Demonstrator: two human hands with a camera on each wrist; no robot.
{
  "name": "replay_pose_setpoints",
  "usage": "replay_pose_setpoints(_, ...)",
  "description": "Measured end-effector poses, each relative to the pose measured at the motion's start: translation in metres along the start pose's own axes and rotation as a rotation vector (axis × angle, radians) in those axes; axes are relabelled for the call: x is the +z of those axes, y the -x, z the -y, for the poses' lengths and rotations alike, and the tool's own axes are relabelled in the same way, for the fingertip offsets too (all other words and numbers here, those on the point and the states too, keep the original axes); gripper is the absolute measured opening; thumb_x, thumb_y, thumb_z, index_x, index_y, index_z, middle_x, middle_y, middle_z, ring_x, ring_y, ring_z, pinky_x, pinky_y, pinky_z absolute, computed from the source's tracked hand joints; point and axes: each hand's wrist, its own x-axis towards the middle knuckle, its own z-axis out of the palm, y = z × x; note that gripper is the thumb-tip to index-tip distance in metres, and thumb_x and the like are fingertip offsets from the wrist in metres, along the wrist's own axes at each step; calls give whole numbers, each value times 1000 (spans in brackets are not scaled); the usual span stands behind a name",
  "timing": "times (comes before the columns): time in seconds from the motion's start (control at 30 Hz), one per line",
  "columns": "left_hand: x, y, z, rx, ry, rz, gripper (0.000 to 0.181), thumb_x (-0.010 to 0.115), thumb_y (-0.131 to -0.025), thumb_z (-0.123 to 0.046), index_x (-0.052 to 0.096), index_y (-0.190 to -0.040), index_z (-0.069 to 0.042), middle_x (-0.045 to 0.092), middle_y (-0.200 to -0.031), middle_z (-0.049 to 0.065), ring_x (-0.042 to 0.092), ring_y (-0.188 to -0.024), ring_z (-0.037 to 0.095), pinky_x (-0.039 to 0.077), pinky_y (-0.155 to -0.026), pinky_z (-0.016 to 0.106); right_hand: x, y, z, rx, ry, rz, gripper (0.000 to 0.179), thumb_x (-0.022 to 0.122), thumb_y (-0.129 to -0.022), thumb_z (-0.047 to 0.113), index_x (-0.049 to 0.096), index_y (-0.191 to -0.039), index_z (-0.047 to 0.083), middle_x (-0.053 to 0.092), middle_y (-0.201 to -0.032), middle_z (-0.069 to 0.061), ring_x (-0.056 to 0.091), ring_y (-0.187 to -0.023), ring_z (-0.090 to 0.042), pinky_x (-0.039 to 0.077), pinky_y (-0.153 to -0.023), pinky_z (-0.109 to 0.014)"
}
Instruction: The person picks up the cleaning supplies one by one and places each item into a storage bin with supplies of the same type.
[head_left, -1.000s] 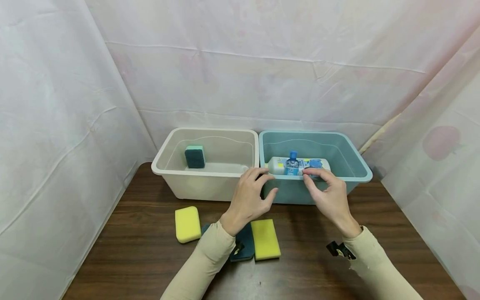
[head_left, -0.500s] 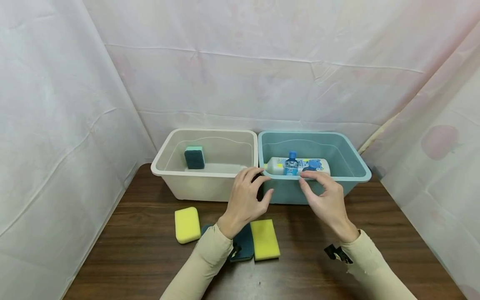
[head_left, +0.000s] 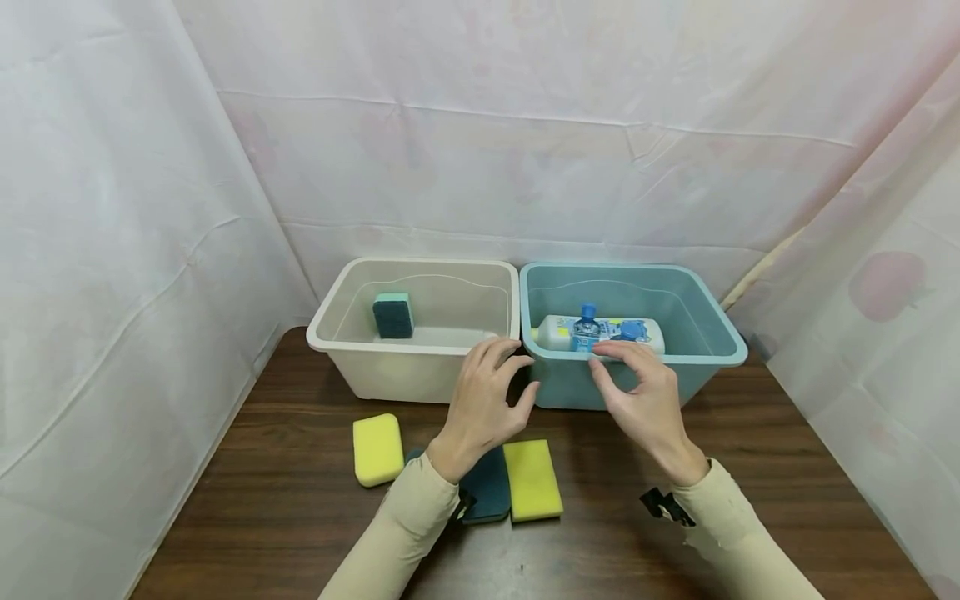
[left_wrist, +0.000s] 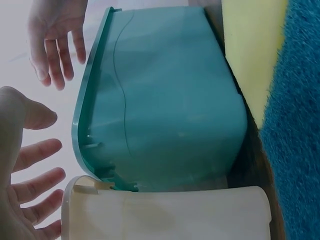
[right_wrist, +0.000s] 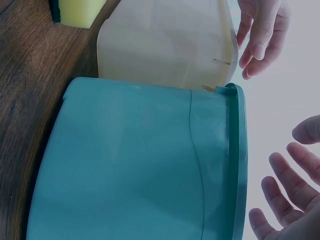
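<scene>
My left hand (head_left: pixel 483 404) hovers in front of the beige bin (head_left: pixel 411 374) near where the two bins meet. Its fingers are loosely bent and hold nothing. Over the front rim of the blue-green bin (head_left: pixel 712 360) is my right hand (head_left: pixel 641 404), also with nothing in its fingers. Inside that bin lies a white bottle (head_left: pixel 553 332), and before it stands a small blue-capped bottle (head_left: pixel 586 332); the rim and right hand cover parts of them. A sponge with a dark scouring face (head_left: pixel 393 318) stands in the beige bin.
On the wooden table (head_left: pixel 277 492) lie a yellow sponge (head_left: pixel 378 450) at left, another yellow sponge (head_left: pixel 533 481), and a dark scouring-faced sponge (head_left: pixel 489 487) partly hidden by my left forearm. White curtains (head_left: pixel 480 167) enclose the back and sides.
Both hands have drifted slightly left, the right one a little more. The bins, bottles and sponges stay where they were.
</scene>
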Motion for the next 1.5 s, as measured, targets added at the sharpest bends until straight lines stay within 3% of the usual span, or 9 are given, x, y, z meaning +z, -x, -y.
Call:
replay_pose_setpoints(0.23, -4, 5, 3, 8, -5, -3, 25, 77, -97, -28, 79, -117, -12, 68, -139, 10, 59, -135, 29, 45, -119, 47, 5, 1, 1, -21, 2, 5, 22, 81, -91, 4, 81, -113, 5, 80, -113, -10, 71, -115, -29, 45, -110, -19)
replay_pose_setpoints(0.57, -8, 13, 7, 25, -15, -15, 24, 76, -97, -26, 79, -116, -12, 68, -138, 10, 59, -135, 31, 45, -120, 48, 20, 1, 7, -88, 25, 57, 25, 81, -92, 8, 80, -116, 5, 79, -118, -10, 68, -119, -31, 51, -107, -50)
replay_pose_setpoints(0.9, -10, 20, 10, 59, -33, -62, 20, 79, -93, -23, 79, -109, -12, 70, -132, 9, 62, -128, 30, 49, -115, 48, 35, -2, 11, -161, 23, 45, 25, 82, -90, 6, 80, -115, 5, 79, -116, -11, 70, -114, -33, 51, -107, -56)
replay_pose_setpoints(1.2, -14, 28, 15, 71, -45, -42, 19, 75, -97, -26, 78, -112, -14, 69, -132, 9, 63, -126, 28, 51, -112, 46, 47, -6, 15, -164, 54, 70, 27, 81, -92, 10, 80, -118, 7, 78, -121, -11, 68, -119, -35, 48, -109, -57)
replay_pose_setpoints(1.5, -14, 37, 21, 78, -51, -30, 21, 81, -93, -24, 78, -111, -14, 70, -131, 9, 63, -124, 27, 55, -107, 45, 56, -7, 25, -142, 72, 125, 35, 81, -94, 17, 77, -127, 6, 76, -130, -11, 66, -122, -34, 48, -110, -56)
